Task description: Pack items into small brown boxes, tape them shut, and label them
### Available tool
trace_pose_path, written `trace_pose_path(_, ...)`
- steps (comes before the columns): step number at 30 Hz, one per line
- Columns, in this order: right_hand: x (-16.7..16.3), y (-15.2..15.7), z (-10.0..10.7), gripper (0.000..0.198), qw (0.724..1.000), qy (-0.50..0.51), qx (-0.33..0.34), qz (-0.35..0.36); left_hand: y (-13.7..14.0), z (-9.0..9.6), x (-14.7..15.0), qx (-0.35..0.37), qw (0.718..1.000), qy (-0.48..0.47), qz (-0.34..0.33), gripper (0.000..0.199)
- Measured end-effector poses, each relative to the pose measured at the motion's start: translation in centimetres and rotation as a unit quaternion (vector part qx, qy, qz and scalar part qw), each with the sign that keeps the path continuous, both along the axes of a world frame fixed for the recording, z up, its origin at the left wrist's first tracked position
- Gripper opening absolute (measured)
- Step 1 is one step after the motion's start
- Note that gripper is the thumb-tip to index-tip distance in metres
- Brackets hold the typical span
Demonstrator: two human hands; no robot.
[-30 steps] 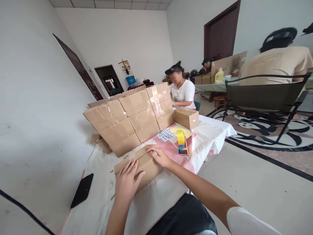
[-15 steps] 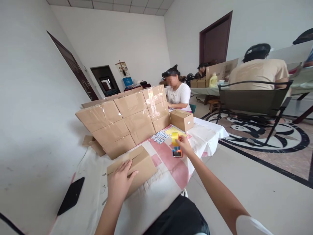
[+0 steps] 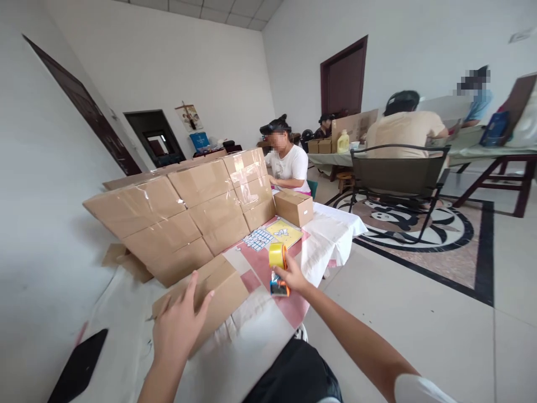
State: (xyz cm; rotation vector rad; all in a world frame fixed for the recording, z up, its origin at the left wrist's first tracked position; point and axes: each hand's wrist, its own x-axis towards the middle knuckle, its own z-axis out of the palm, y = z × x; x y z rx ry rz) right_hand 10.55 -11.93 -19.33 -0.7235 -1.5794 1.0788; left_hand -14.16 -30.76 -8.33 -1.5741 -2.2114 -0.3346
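My left hand lies over the top of a brown cardboard box, fingers spread apart. The box lies lengthwise close to me on the table. In my right hand is a tape dispenser with orange edges and a roll of yellow tape, held to the right of the box and apart from it. Whether any tape hangs loose from the dispenser I cannot tell.
Behind the box rises a wall of stacked, taped cartons. Another carton stands farther along the table. A black phone-like slab lies at lower left. A co-worker in a white shirt sits opposite; others sit beyond a chair.
The whole view has swung to the right. My left hand's fingers have spread and partly risen from the box top. My right hand, with the tape dispenser, is slightly nearer the box.
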Motion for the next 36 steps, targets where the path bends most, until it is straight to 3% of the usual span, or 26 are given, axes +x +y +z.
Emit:
trace_pose_path(5, -1.4, -5.8, 1.1, 0.034, 0.991, 0.102, -0.042, 0.075, 0.2, -1.5, -0.2, 0.01, 0.999, 0.029, -0.028, 0.075)
trace_pose_path(10, -2.1, -7.9, 2.9, 0.035, 0.983, 0.141, -0.043, 0.11, -0.3, -3.8, -1.8, 0.012, 0.998, 0.017, -0.062, 0.065)
trace_pose_path(14, -2.3, -8.7, 4.5, 0.043, 0.988, 0.126, -0.005, 0.089, -1.8, -3.3, -1.4, 0.041, 0.996, -0.003, -0.079, 0.047)
trace_pose_path(18, -2.4, -10.3, 5.5, 0.048, 0.987, 0.135, 0.0, 0.09, -3.7, -2.6, 2.2, 0.083, 0.988, -0.05, -0.121, 0.04)
trace_pose_path(20, -2.6, -11.1, 5.6, 0.05, 0.987, 0.131, 0.016, 0.094, -4.1, -3.2, 4.7, 0.049, 0.97, -0.163, -0.174, 0.042)
trace_pose_path(22, -2.9, -11.9, 5.5, 0.054, 0.988, 0.12, 0.035, 0.09, -4.1, -4.3, 6.9, 0.034, 0.933, -0.289, -0.209, 0.042)
trace_pose_path(26, -3.6, -12.7, 3.7, 0.059, 0.991, 0.096, 0.086, 0.03, -3.4, -6.4, 9.2, 0.13, 0.844, -0.484, -0.188, 0.055)
trace_pose_path(28, -3.8, -12.8, 2.3, 0.056, 0.989, 0.094, 0.112, -0.009, -3.2, -7.0, 9.7, 0.163, 0.821, -0.515, -0.185, 0.055)
trace_pose_path(31, -4.0, -12.5, 0.6, 0.05, 0.986, 0.092, 0.135, -0.037, -2.9, -7.3, 10.5, 0.217, 0.809, -0.515, -0.182, 0.054)
trace_pose_path(33, -4.1, -11.8, 0.2, 0.049, 0.988, 0.087, 0.124, -0.038, -2.8, -7.5, 11.2, 0.257, 0.801, -0.515, -0.162, 0.057)
trace_pose_path(36, -3.9, -10.1, 0.9, 0.053, 0.992, 0.092, 0.058, -0.057, -2.6, -8.1, 12.1, 0.253, 0.792, -0.54, -0.132, 0.062)
